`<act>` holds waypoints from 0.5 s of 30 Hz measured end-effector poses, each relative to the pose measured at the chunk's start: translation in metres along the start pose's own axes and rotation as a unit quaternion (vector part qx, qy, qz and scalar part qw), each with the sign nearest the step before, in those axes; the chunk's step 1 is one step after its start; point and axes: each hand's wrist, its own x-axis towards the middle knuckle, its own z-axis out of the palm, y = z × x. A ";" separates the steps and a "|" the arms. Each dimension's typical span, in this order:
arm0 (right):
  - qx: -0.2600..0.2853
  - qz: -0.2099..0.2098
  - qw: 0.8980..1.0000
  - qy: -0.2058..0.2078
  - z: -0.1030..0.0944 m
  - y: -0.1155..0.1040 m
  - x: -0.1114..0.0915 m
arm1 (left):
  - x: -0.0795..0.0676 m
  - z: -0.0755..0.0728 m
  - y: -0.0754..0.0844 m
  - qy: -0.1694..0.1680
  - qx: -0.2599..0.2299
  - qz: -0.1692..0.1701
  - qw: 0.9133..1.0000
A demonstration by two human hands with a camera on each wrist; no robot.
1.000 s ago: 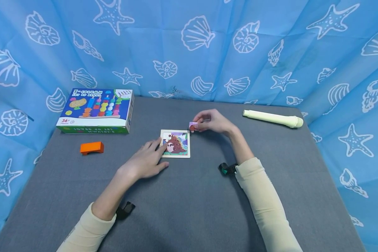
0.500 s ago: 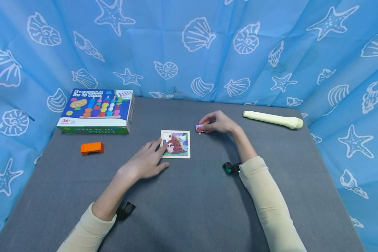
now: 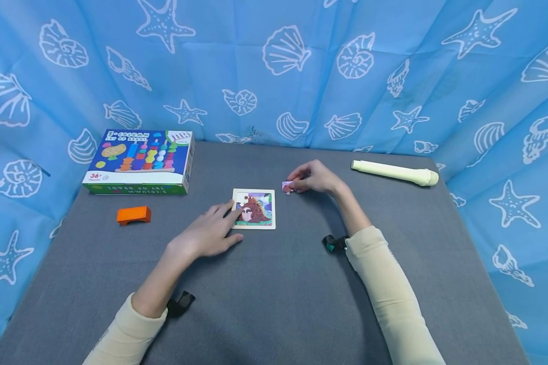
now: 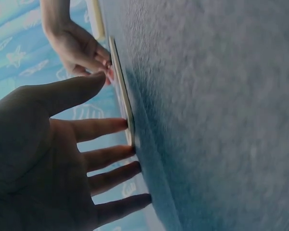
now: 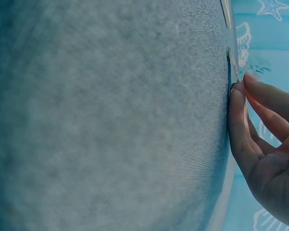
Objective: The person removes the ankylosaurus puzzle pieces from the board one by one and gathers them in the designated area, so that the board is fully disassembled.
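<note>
A small square jigsaw puzzle (image 3: 261,215) in a pale frame lies mid-table, showing a brown spiky dinosaur; its upper left part shows a lighter patch. My left hand (image 3: 207,233) rests at the puzzle's left side, fingers spread and fairly straight, fingertips on the frame and picture. In the left wrist view the same hand (image 4: 53,154) touches the frame's edge (image 4: 121,86). To the right of the puzzle, my right hand (image 3: 317,177) pinches a pink and red puzzle piece (image 3: 287,187) between thumb and fingers. The right wrist view shows that piece (image 5: 233,65) edge-on, close over the cloth.
A bead-set box (image 3: 139,161) stands at the back left, with an orange arch block (image 3: 134,215) in front of it. At the back right lies a pale yellow toy microphone (image 3: 395,173). A blue shell-print curtain (image 3: 274,101) borders the grey table (image 3: 274,304).
My right hand has shifted slightly right with the puzzle piece, away from the frame, then stayed nearly still. My left hand keeps its place on the puzzle.
</note>
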 end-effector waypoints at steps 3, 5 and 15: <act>0.005 0.001 1.000 0.005 -0.001 0.000 -0.001 | 0.000 -0.001 -0.004 -0.001 -0.005 0.006 1.000; 0.010 0.002 1.000 0.007 -0.001 0.001 -0.001 | 0.000 -0.002 -0.006 -0.002 -0.007 0.008 1.000; 0.068 -0.017 0.997 -0.022 0.008 -0.009 -0.004 | 0.002 -0.005 -0.008 0.000 -0.025 0.008 1.000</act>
